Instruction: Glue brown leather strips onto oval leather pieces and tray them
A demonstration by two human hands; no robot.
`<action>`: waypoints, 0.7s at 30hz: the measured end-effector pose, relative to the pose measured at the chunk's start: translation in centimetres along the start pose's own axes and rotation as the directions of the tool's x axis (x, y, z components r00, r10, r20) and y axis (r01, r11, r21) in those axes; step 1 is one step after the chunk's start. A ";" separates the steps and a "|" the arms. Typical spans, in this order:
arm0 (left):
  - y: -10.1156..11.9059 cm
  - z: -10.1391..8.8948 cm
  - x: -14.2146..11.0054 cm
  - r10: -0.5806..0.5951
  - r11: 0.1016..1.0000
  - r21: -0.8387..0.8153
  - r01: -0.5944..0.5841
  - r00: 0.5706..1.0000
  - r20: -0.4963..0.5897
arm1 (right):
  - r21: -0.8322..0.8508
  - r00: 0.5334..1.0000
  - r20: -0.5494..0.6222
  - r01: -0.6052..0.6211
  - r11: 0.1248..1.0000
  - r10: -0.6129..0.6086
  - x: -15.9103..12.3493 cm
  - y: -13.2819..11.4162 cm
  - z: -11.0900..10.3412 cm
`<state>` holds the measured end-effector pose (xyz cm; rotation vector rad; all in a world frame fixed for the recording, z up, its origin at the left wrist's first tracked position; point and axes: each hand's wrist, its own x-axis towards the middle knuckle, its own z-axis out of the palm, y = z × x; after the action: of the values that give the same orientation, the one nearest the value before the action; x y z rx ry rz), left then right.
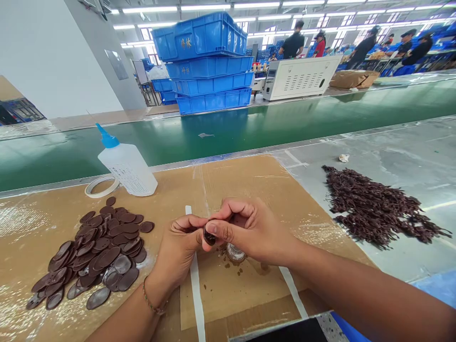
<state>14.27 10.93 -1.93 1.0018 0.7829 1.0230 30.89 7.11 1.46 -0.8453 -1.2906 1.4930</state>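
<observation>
Both hands meet over the brown work sheet. Between the fingertips of my left hand (183,240) and my right hand (249,230) is a small dark brown oval piece (209,236), partly covered by the thumbs. The fingers of each hand are closed on it. Just below my right hand sits a small clear round container (235,253), its upper part hidden by the hand. Left of my hands lies a pile of flat dark brown oval pieces (103,251), some with a glossy or whitish surface. Far to the right, a heap of dark brown twig-like strands (377,204) rests on the grey table.
A white bottle with a blue nozzle (128,168) stands by a roll of tape (102,185) at the back left. Beyond runs a green conveyor belt (285,121). Stacked blue crates (213,80) and a white machine (301,78) stand behind it. Several people are in the background.
</observation>
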 end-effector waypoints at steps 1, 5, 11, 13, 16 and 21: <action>0.0 0.0 0.0 0.002 1.000 0.004 -0.002 1.000 -0.001 | 0.001 1.000 -0.001 0.000 1.000 0.000 0.0 0.0 0.0; 0.1 -0.1 0.0 0.005 1.000 0.013 -0.005 1.000 -0.019 | 0.007 1.000 0.001 0.007 1.000 -0.007 0.0 -0.1 0.1; 0.2 0.1 0.0 -0.014 1.000 0.005 0.014 0.999 -0.050 | 0.002 1.000 -0.001 -0.002 1.000 0.002 0.1 -0.1 0.1; 0.2 0.1 0.0 -0.015 1.000 0.006 0.016 0.998 -0.059 | -0.011 1.000 -0.005 0.001 1.000 -0.001 0.1 -0.1 0.1; 0.2 0.1 0.0 -0.012 1.000 0.007 0.012 0.999 -0.046 | -0.025 1.000 -0.004 -0.002 1.000 0.002 0.1 -0.1 0.0; 0.2 0.2 -0.1 -0.026 1.000 -0.010 0.025 0.998 -0.059 | -0.031 1.000 0.012 0.020 0.999 -0.020 0.0 0.0 0.0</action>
<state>14.35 10.79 -1.62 0.9554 0.8371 1.0373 30.93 7.15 1.48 -0.8422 -1.3306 1.4675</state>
